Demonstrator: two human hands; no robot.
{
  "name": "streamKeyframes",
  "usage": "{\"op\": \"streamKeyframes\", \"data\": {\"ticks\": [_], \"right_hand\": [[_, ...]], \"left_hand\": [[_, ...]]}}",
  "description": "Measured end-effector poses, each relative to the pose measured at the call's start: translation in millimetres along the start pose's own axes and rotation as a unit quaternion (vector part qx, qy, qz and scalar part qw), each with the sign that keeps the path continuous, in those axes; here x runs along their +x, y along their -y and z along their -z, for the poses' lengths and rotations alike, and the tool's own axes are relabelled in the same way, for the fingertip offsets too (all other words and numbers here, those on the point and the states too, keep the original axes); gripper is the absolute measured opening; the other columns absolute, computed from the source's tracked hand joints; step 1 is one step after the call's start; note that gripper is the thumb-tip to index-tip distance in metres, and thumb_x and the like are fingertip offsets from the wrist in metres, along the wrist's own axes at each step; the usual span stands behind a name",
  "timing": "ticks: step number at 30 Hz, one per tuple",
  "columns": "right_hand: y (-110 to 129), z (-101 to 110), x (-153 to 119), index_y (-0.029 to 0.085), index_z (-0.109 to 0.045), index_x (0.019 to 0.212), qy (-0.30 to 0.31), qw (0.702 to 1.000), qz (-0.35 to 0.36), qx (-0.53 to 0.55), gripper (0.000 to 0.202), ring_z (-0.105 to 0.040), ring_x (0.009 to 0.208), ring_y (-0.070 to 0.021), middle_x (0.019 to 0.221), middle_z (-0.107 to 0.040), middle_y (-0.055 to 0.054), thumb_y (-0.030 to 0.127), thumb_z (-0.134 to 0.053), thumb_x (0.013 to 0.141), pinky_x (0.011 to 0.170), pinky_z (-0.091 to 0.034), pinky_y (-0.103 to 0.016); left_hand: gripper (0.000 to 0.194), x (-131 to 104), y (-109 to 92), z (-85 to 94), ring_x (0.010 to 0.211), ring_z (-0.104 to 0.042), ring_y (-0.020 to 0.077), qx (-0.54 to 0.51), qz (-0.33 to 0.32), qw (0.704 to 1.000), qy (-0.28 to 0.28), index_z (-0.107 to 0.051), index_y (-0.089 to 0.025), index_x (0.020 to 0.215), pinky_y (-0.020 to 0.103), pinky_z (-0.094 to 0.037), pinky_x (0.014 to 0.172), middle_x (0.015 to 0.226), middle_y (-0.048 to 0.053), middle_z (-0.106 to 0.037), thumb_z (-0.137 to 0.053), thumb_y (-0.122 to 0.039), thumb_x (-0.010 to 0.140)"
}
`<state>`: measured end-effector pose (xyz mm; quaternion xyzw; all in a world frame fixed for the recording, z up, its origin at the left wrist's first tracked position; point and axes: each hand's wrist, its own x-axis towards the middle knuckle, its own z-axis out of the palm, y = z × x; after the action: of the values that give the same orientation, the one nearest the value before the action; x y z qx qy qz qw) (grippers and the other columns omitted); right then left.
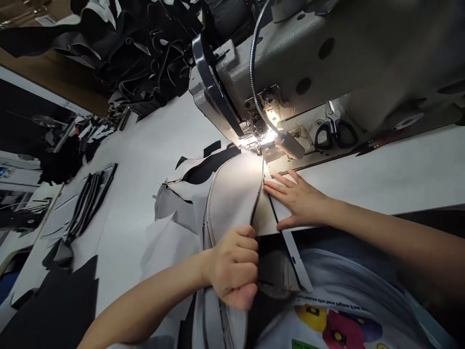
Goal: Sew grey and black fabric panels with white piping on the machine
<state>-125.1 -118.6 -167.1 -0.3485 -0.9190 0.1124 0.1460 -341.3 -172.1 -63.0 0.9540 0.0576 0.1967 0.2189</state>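
Note:
A light grey fabric piece (232, 194) with seamed edges reaches up under the lit needle area of the sewing machine (261, 131). My left hand (236, 266) is closed in a fist on the edge of this fabric, near the front of the table. Fingers spread, my right hand (300, 198) lies flat beside the fabric's right edge. Its fingertips touch a narrow white strip with a dark edge (296, 259), which runs from near the needle down over the table's front edge. The fabric hides the presser foot's underside.
Black-handled scissors (336, 133) lie on the machine bed. A lamp on a flexible metal neck (289, 144) hangs by the needle. Dark fabric pieces (145, 53) are heaped at the back; a stack of cut panels (89, 203) and black sheets (54, 300) lie left.

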Motion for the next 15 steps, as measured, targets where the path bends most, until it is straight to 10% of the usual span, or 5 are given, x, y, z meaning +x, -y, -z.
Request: {"op": "streamKeyframes", "data": {"ticks": [6, 11, 15], "right_hand": [[11.6, 0.3, 15.4, 0.006, -0.055, 0.132, -0.011, 0.999, -0.051, -0.016, 0.072, -0.034, 0.139, -0.0372, 0.142, -0.051, -0.021, 0.057, -0.062, 0.081, 0.114, -0.018, -0.056], [16.7, -1.4, 11.2, 0.008, -0.055, 0.132, -0.028, 0.997, -0.067, -0.018, 0.070, -0.034, 0.139, -0.0371, 0.143, -0.050, -0.020, 0.051, -0.064, 0.078, 0.114, -0.018, -0.059], [16.0, -1.7, 12.4, 0.007, -0.052, 0.135, -0.048, 0.996, -0.069, -0.008, 0.072, -0.038, 0.136, -0.0364, 0.143, -0.051, -0.019, 0.049, -0.065, 0.078, 0.113, -0.020, -0.058]], "left_hand": [[0.016, 40.5, 24.7, 14.1, 0.077, -0.061, 0.0163, 0.150, -0.034, 0.966, 0.206, -0.063, -0.017, 0.082, 0.029, -0.045, 0.072, 0.081, 0.004, -0.066, -0.054, -0.022, 0.094], [0.038, 42.4, 99.4, 46.3, 0.127, -0.050, 0.0305, 0.278, 0.224, 0.894, 0.271, -0.056, -0.014, 0.132, 0.046, -0.042, 0.104, 0.135, 0.015, -0.057, -0.048, -0.027, 0.096], [0.056, 23.8, 129.6, 13.0, 0.143, -0.029, 0.0388, 0.350, 0.395, 0.824, 0.207, -0.040, -0.014, 0.148, 0.062, -0.030, 0.111, 0.155, 0.018, -0.035, -0.046, -0.031, 0.095]]}}
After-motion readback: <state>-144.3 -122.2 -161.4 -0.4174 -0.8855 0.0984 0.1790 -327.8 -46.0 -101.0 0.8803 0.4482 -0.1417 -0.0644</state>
